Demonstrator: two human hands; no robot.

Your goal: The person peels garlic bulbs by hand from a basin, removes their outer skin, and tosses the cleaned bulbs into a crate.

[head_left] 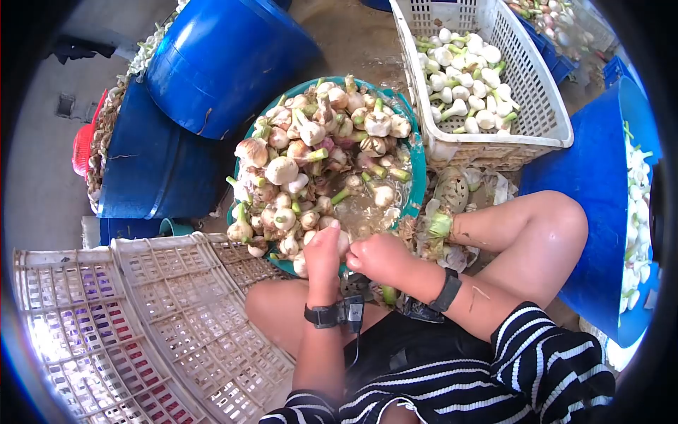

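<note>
Over the near rim of a round green tub (418, 166), both my hands meet close together. My left hand (323, 249) is closed, with a pale garlic bulb (344, 243) showing at its inner side. Curled into a fist, my right hand (378, 256) presses in next to that bulb; what its fingers grip is hidden. Many unpeeled garlic bulbs (281, 170) with green stem stubs are heaped in the tub, some sitting in murky water (360, 212) at its right side.
A white crate (544, 138) behind on the right holds peeled garlic. Blue barrels (219, 63) stand at left, and a large blue tub (579, 162) with white garlic at right. Plastic crates (176, 283) lie at my left. Loose peelings (438, 226) lie beside my right leg.
</note>
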